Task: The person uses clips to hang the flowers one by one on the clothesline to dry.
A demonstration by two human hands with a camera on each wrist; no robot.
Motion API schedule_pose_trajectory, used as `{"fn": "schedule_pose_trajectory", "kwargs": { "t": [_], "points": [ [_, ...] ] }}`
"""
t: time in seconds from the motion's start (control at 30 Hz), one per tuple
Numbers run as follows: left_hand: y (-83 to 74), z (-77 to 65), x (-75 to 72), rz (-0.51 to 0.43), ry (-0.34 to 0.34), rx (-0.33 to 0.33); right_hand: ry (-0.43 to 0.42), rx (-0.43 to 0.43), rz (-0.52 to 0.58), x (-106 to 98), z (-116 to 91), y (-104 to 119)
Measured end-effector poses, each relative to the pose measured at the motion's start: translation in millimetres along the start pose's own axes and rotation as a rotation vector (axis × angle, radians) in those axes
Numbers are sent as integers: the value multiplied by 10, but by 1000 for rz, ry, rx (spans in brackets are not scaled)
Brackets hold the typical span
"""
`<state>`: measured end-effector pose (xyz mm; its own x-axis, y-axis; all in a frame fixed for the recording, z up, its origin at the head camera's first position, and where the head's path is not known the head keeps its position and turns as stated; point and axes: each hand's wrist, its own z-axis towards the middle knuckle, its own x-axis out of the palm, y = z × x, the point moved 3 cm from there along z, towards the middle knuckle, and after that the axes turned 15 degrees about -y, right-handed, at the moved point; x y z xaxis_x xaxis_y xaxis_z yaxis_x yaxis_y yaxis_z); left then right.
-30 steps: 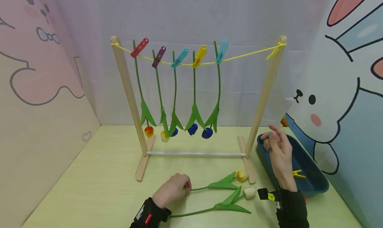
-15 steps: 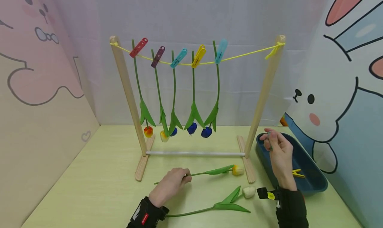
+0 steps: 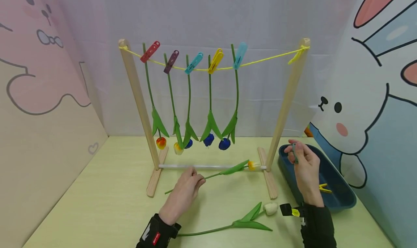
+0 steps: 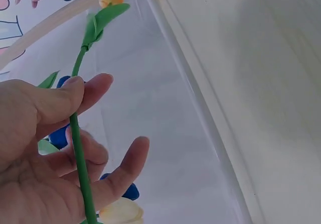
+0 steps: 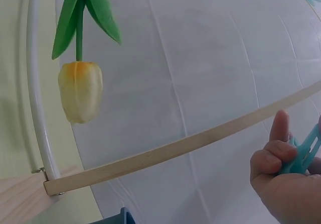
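My left hand [image 3: 183, 190] pinches the green stem of an artificial yellow-and-white tulip [image 3: 234, 168] between thumb and forefinger. Its bloom points right, in front of the rack's white crossbar [image 3: 208, 167] in the head view. In the left wrist view the stem runs down across my palm. My right hand [image 3: 305, 168], over the blue basin's near left side, holds a teal clothespin [image 5: 303, 153] between thumb and fingers. A white tulip [image 3: 251, 224] lies on the table in front. Several tulips hang upside down from the yellow line [image 3: 268, 59], held by red, purple, blue and yellow clothespins.
A wooden rack with left post [image 3: 138, 103] and right post [image 3: 288, 103] carries the line; its feet stand on the table. At the right, a dark blue basin [image 3: 345, 201] holds a yellow clothespin [image 3: 325, 188]. A white curtain hangs behind.
My left hand has lifted the yellow-and-white tulip off the table and moved it up and away, toward the rack. The right hand has stayed nearly in place with its clothespin.
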<state>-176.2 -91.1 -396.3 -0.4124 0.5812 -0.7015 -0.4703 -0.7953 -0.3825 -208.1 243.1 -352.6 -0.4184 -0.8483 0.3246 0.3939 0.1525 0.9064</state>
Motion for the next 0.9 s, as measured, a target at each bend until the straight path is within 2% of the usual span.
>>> {"fn": "schedule_pose_trajectory", "kwargs": {
  "t": [0.1,0.33,0.6,0.73,0.9],
  "points": [
    [-10,25,-39,29,-70,26,-6,4,-2,-2,8,-2],
    [-35,48,-113,14,-226,137,-2,22,20,-7,9,1],
    [-44,39,-155,43,-351,232,4,46,28,-22,6,2],
    [-50,39,-179,92,-407,240,4,48,19,-22,9,3],
    [-42,47,-209,146,-477,213,10,49,34,-23,11,8]
  ]
}}
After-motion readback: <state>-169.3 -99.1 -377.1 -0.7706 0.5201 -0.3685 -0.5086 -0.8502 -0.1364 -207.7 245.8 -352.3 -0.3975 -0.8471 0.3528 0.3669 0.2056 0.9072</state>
